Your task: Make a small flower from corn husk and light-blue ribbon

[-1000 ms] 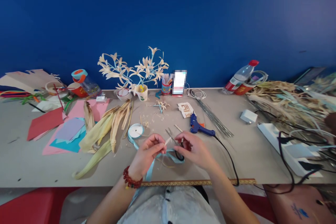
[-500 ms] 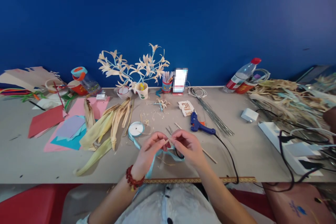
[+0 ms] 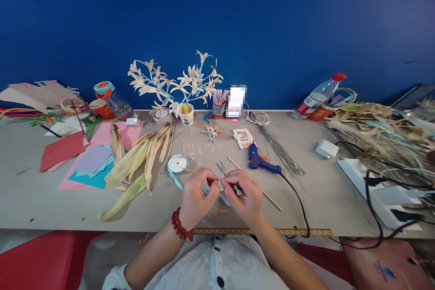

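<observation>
Table [image 3: 152,217] with craft materials: pale flowers [image 3: 192,77] far, left of centre; husks [image 3: 137,163] left; glue gun [image 3: 261,161] and wires [image 3: 282,152] right. Scissors [image 3: 220,167], partly hidden, lie just beyond the fingertips; blue ribbon [image 3: 176,181] runs beneath. Forearms converge from the near edge, left hand [image 3: 200,192] and right hand [image 3: 245,195] closed in facing pinches, any piece between them too small to tell

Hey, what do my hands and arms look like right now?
Your left hand and right hand are ungloved. A dark red, multi-strand beaded bracelet with a yellowish piece circles the left wrist; the right wrist is bare. A pale fabric sleeve shows on the left arm only.
</observation>
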Tool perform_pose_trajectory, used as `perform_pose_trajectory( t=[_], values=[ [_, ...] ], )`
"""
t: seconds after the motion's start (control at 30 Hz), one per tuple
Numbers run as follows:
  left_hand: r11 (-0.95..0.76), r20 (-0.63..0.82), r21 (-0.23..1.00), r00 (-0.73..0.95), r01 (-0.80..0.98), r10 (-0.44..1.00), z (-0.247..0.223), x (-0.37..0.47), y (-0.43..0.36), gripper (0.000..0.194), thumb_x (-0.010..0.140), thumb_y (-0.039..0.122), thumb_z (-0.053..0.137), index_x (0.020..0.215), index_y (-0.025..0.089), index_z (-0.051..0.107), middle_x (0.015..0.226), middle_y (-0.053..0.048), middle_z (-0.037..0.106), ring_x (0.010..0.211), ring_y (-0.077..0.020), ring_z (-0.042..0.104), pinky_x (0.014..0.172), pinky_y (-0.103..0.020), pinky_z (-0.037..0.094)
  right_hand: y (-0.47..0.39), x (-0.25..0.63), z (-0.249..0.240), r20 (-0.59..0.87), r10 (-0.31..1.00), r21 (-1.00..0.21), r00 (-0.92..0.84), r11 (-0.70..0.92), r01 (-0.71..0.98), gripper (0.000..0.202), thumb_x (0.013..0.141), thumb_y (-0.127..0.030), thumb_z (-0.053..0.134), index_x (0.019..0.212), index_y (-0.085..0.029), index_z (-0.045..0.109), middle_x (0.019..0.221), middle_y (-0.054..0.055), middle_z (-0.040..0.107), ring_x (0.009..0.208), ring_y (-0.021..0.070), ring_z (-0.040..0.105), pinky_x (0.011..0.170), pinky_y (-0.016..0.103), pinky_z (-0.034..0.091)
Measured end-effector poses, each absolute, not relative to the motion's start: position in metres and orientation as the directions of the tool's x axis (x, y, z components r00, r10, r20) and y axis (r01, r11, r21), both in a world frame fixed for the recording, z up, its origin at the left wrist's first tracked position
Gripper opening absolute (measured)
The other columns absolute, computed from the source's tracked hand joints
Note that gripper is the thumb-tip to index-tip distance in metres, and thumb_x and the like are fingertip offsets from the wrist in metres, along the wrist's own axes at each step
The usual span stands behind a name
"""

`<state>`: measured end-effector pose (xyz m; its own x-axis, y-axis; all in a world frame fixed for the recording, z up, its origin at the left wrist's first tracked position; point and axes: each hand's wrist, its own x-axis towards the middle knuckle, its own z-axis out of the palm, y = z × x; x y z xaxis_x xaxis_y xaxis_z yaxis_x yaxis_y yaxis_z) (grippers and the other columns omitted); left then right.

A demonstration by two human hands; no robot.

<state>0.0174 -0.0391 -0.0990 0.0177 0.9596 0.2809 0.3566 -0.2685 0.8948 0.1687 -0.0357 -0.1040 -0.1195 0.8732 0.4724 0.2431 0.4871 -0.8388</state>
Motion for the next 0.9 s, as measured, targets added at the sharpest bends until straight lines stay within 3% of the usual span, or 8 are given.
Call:
perform_pose_trajectory(
  t=[0.13, 0.23, 0.37, 0.6, 0.73, 0.9],
  values=[
    [-0.216, 0.248, 0.929, -0.071, 0.302, 0.966, -0.103, 0.011, -0.035, 0.009, 0.079, 0.015, 0.055, 0.072, 0.02, 0.059, 0.067, 0.0, 0.059, 0.067, -0.0167, 0.055, 0.067, -0.027, 0.04, -0.035, 0.174, -0.103, 0.448, 0.894, -0.878, -0.026, 0.445, 0.177, 0.009, 0.084, -0.016, 0.06, 0.077, -0.023, 0.059, 0.073, 0.003, 0.059, 0.068, 0.0182, 0.056, 0.063, 0.031, 0.045],
    [-0.2, 0.194, 0.96, 0.049, 0.197, 0.98, -0.094, 0.012, -0.035, 0.013, 0.086, 0.02, 0.05, 0.082, 0.019, 0.061, 0.074, -0.002, 0.062, 0.071, -0.0172, 0.058, 0.069, -0.028, 0.042, -0.034, 0.174, -0.101, 0.404, 0.914, -0.903, -0.033, 0.404, 0.148, 0.01, 0.086, -0.018, 0.059, 0.077, -0.022, 0.059, 0.073, 0.003, 0.058, 0.068, 0.018, 0.056, 0.063, 0.031, 0.045],
    [-0.291, 0.249, 0.916, 0.177, 0.276, 0.952, -0.079, 0.021, -0.037, 0.014, 0.086, 0.018, 0.05, 0.076, 0.019, 0.059, 0.072, -0.001, 0.06, 0.07, -0.0165, 0.056, 0.069, -0.027, 0.041, -0.036, 0.169, -0.102, 0.422, 0.905, -0.893, -0.062, 0.426, 0.145, 0.008, 0.087, -0.018, 0.059, 0.08, -0.022, 0.06, 0.073, 0.003, 0.059, 0.067, 0.0176, 0.057, 0.062, 0.031, 0.045],
    [-0.381, 0.385, 0.81, 0.087, 0.447, 0.919, -0.094, 0.02, -0.037, 0.01, 0.081, 0.012, 0.051, 0.077, 0.019, 0.057, 0.07, -0.001, 0.057, 0.07, -0.017, 0.054, 0.069, -0.028, 0.041, -0.039, 0.171, -0.107, 0.565, 0.825, -0.811, 0.021, 0.55, 0.198, 0.011, 0.082, -0.011, 0.061, 0.083, -0.022, 0.061, 0.073, 0.003, 0.06, 0.068, 0.0179, 0.058, 0.063, 0.032, 0.048],
    [-0.376, 0.407, 0.823, 0.02, 0.425, 0.913, -0.096, 0.016, -0.038, 0.01, 0.083, 0.015, 0.05, 0.086, 0.018, 0.059, 0.076, -0.002, 0.061, 0.074, -0.0172, 0.057, 0.071, -0.029, 0.043, -0.038, 0.172, -0.107, 0.591, 0.803, -0.799, 0.079, 0.571, 0.188, 0.014, 0.081, -0.007, 0.061, 0.083, -0.021, 0.061, 0.075, 0.002, 0.06, 0.07, 0.0172, 0.058, 0.063, 0.031, 0.047],
    [-0.456, 0.437, 0.8, 0.144, 0.39, 0.888, -0.087, 0.025, -0.039, 0.007, 0.083, 0.014, 0.053, 0.082, 0.018, 0.058, 0.075, -0.002, 0.061, 0.074, -0.0166, 0.057, 0.072, -0.029, 0.043, -0.038, 0.167, -0.106, 0.58, 0.815, -0.807, -0.003, 0.575, 0.136, 0.016, 0.082, -0.006, 0.06, 0.086, -0.021, 0.062, 0.075, 0.003, 0.061, 0.069, 0.0166, 0.059, 0.063, 0.031, 0.048]
  ],
)
